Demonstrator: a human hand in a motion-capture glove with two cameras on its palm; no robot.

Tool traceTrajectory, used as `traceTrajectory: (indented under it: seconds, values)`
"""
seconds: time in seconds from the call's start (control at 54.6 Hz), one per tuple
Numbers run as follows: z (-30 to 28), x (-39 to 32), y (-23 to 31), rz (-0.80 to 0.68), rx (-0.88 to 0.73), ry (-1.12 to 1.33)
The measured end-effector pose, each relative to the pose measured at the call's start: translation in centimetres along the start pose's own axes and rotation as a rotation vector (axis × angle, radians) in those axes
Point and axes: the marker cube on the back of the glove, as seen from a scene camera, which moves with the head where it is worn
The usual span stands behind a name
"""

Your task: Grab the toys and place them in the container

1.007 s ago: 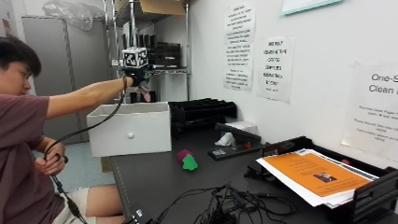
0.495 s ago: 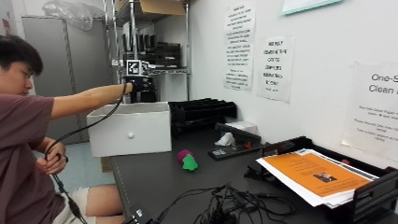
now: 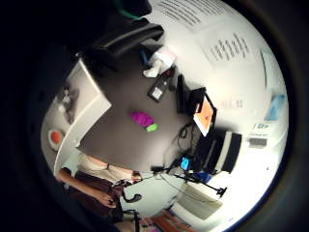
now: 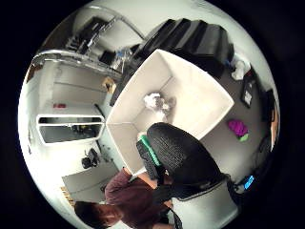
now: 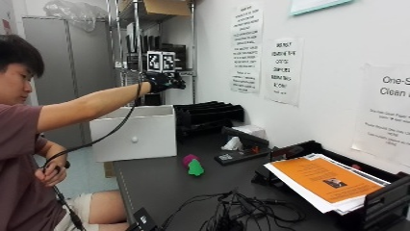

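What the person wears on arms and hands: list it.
The right hand wears a black glove, which looks textured in the thumb side palm view. The left hand is bare. The T-shirt is maroon with short sleeves, so both forearms are uncovered.

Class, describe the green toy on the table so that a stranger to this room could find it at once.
Start at the white container on the dark table. In front of it, toward the tangled cables, two small toys touch. The green toy is the nearer, upright one; its neighbour, the purple toy, is rounder.
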Motion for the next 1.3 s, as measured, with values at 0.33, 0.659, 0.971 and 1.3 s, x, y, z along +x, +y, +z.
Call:
traceTrajectory:
  seconds: [0.33, 0.659, 0.971, 1.3]
  values:
    - [14.4, 12.9, 1.7, 0.205, -0.108, -0.126]
    - [29.9, 16.9, 1.7, 0.308, -0.200, 0.022]
    - [30.3, 16.9, 2.7, 0.235, 0.236, 0.144]
    - [28.6, 16.5, 3.5, 0.312, -0.164, -0.047]
